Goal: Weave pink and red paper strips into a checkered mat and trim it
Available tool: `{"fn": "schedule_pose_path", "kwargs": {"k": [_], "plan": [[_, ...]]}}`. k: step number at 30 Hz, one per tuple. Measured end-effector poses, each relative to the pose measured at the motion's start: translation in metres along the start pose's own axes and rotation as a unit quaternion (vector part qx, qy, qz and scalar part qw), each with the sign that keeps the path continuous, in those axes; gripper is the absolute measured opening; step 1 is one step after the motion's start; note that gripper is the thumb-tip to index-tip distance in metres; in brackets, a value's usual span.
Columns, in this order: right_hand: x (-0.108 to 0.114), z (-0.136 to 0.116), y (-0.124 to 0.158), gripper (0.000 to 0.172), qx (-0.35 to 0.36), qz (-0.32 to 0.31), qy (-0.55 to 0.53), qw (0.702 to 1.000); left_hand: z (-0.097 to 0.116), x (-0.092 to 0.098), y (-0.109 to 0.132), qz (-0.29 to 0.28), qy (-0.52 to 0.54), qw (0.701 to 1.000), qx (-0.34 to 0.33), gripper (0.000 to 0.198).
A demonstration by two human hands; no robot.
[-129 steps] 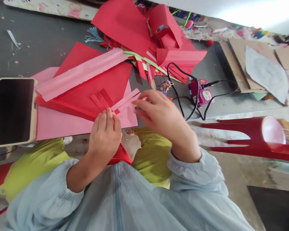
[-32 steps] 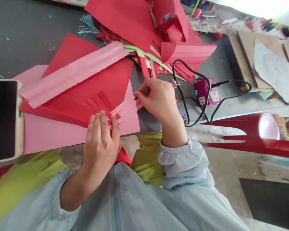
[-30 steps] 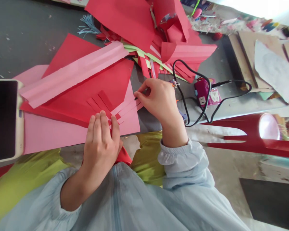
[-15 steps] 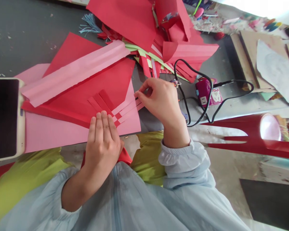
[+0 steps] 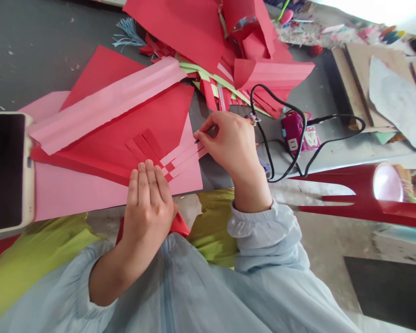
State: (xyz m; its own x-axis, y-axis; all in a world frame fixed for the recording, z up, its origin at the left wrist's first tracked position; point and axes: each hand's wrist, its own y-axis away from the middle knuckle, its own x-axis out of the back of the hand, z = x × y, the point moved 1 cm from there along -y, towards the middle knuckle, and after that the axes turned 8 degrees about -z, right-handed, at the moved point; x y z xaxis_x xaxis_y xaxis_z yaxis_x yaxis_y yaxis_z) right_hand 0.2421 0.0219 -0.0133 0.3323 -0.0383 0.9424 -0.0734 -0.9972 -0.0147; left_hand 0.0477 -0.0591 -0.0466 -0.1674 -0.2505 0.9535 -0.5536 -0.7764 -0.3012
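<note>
My left hand (image 5: 148, 208) lies flat, its fingers straight and side by side, pressing on a small piece of woven paper (image 5: 168, 171) at the table's front edge. Pink paper strips (image 5: 185, 157) run from the weave toward the right, while red paper strips (image 5: 148, 143) fan out at its upper left. With thumb and forefinger, my right hand (image 5: 232, 143) pinches the far end of a pink strip. Under the weave are a red sheet (image 5: 166, 115) and a pink sheet (image 5: 79, 192). Part of the weave is hidden under my left fingers.
A phone (image 5: 5, 171) lies at the left, beside a creased pink paper (image 5: 111, 104). Behind are red sheets (image 5: 183, 32) and cut strips (image 5: 211, 81). A black cable (image 5: 268, 138) loops near my right hand, by a magenta plug adapter (image 5: 293, 132). Cardboard (image 5: 358, 92) lies farther right.
</note>
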Motion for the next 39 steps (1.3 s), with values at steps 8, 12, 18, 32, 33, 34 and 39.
{"fn": "schedule_pose_path", "kwargs": {"k": [8, 12, 18, 32, 33, 34, 39], "plan": [[-0.003, 0.000, 0.002, 0.025, 0.117, -0.010, 0.016, 0.993, 0.002, -0.006, 0.004, 0.002, 0.027, 0.999, 0.022, 0.057], [-0.001, 0.001, 0.003, 0.031, 0.167, -0.040, -0.001, 0.985, 0.001, -0.008, 0.007, -0.008, 0.069, 0.997, 0.031, 0.060], [0.002, 0.007, 0.004, 0.021, 0.206, -0.044, -0.008, 0.977, 0.003, -0.007, 0.007, 0.000, 0.072, 0.997, 0.038, 0.059], [0.004, 0.002, -0.004, 0.021, 0.232, -0.091, -0.004, 0.969, 0.003, -0.005, 0.004, 0.001, 0.061, 0.998, 0.033, 0.055], [0.005, 0.001, -0.005, 0.021, 0.232, -0.097, 0.002, 0.968, 0.003, -0.005, 0.005, -0.004, 0.068, 0.997, 0.035, 0.056], [0.006, 0.001, -0.006, 0.021, 0.233, -0.103, 0.009, 0.967, 0.002, -0.005, 0.005, -0.009, 0.074, 0.997, 0.037, 0.056], [0.009, -0.004, -0.013, 0.020, 0.240, -0.137, 0.044, 0.960, 0.003, -0.007, 0.006, -0.025, 0.077, 0.996, 0.046, 0.058]]}}
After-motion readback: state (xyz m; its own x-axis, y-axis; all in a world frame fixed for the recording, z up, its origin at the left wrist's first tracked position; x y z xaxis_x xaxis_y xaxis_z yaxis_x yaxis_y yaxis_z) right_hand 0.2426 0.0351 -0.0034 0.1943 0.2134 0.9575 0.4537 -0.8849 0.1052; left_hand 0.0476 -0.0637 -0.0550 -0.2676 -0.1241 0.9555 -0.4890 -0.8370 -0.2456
